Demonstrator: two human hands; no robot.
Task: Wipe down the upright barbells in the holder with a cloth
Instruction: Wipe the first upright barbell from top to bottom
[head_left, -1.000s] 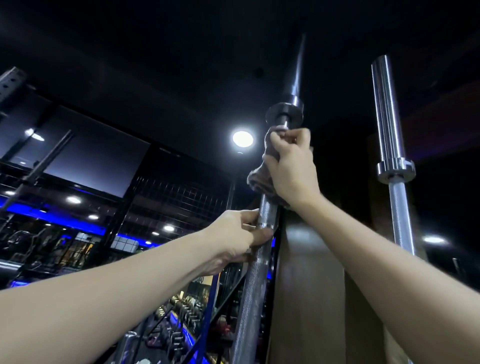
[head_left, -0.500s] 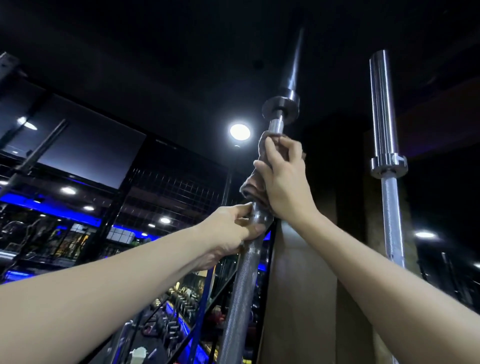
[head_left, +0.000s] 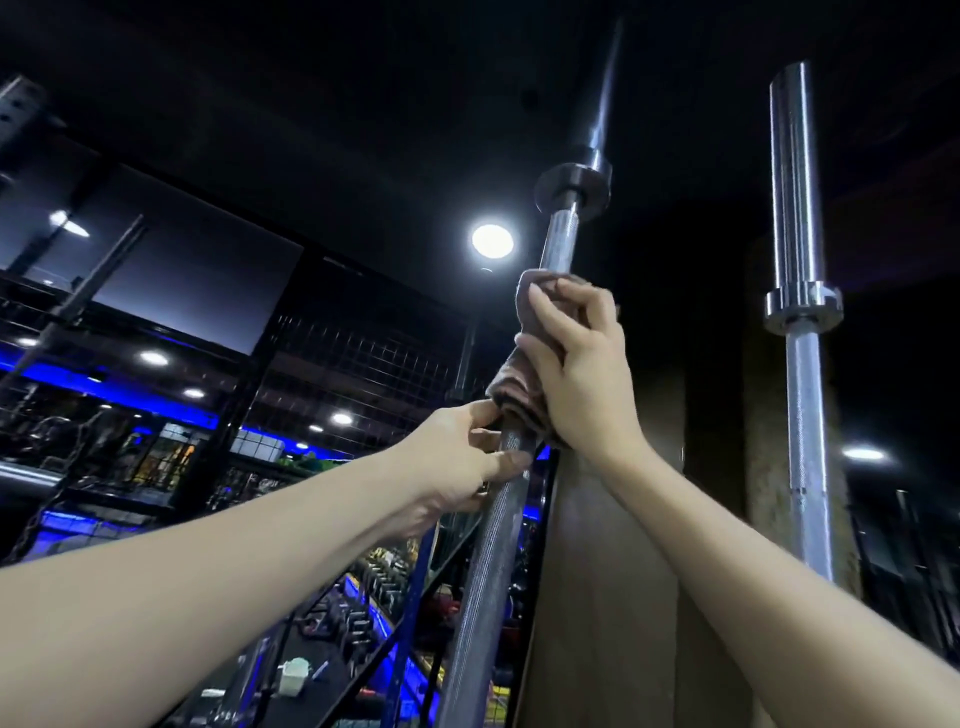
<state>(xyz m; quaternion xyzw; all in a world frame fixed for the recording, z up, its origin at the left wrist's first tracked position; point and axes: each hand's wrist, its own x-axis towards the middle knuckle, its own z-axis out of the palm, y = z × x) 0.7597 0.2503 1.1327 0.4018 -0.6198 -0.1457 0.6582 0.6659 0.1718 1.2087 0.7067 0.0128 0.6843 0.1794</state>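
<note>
Two steel barbells stand upright and I look up along them. The nearer barbell (head_left: 488, 561) runs up the middle of the view to a dark collar. My right hand (head_left: 576, 374) grips a brownish cloth (head_left: 514, 389) wrapped round its knurled shaft, some way below the collar. Just under the cloth, my left hand (head_left: 462, 457) holds the same shaft, with its thumb and fingertips touching the cloth's lower edge. The second barbell (head_left: 802, 415) stands free to the right, untouched. The holder is out of sight below.
A brown wall panel (head_left: 602, 597) rises right behind the nearer barbell. To the left stand a black wire-mesh rack (head_left: 332, 374) and blue-lit gym equipment lower down. A bright ceiling lamp (head_left: 492, 240) shines beside the bar.
My right hand has slid the cloth down the shaft, away from the collar, baring more knurled steel above it. The left hand has stayed on the bar just below.
</note>
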